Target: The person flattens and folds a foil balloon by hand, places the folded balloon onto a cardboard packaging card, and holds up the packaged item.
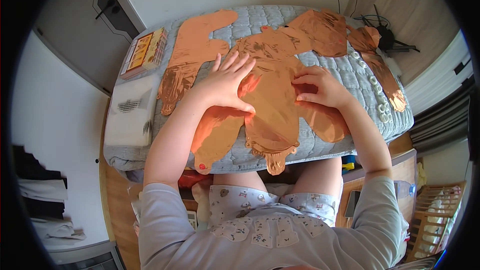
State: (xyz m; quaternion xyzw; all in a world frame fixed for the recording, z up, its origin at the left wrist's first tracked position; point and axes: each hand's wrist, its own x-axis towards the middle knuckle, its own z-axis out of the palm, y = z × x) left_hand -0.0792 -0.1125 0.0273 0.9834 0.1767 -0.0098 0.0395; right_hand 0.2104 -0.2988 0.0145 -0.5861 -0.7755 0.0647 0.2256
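A flat, uninflated copper-coloured foil balloon (272, 100) lies before me on the quilted grey bed cover, its pleated tail hanging toward my lap. Across its upper left part my left hand (225, 87) rests with fingers spread and thumb stretched toward the middle. At the balloon's right edge is my right hand (322, 89), fingers bent and thumb apart from them, with nothing visible held. Rounded foil lobes stick out below both hands; the left one bears a small red dot. Another flat foil balloon (187, 50) lies to the left, and crumpled foil (320, 32) sits at the back right.
A narrow foil strip (380, 67) and several small white rolls (377, 90) lie along the right side. Behind them stands a black router (387, 37) with antennas. On the left are a stack of boxes (144, 52) and a white plastic packet (131, 112).
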